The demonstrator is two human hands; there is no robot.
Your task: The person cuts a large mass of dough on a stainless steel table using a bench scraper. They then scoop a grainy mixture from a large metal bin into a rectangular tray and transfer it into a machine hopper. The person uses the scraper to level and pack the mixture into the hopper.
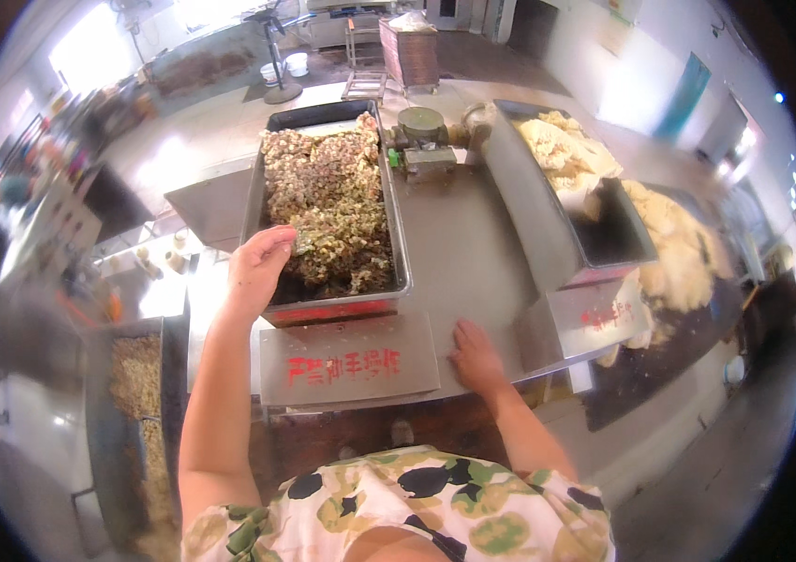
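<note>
At the near left side of a dark rectangular hopper (399, 225), my left hand (257, 272) reaches over the rim. Its fingers are drawn together at the edge of a crumbly brown and greenish filling mix (332, 197); anything pinched in them is too small to make out. The filling is heaped toward the hopper's far end and lower near me. My right hand (478, 358) lies on the grey metal machine top (459, 234), its fingers stretched out and nothing in them. It rests right of a metal guard plate (351, 379) with red lettering.
To the right, a second hopper (534, 192) holds pale yellow dough (566, 155). More dough (674, 248) lies on a dark surface beyond it. A green gear unit (421, 126) stands between the hoppers. At the lower left is a trough (168, 375) with crumbly tan material.
</note>
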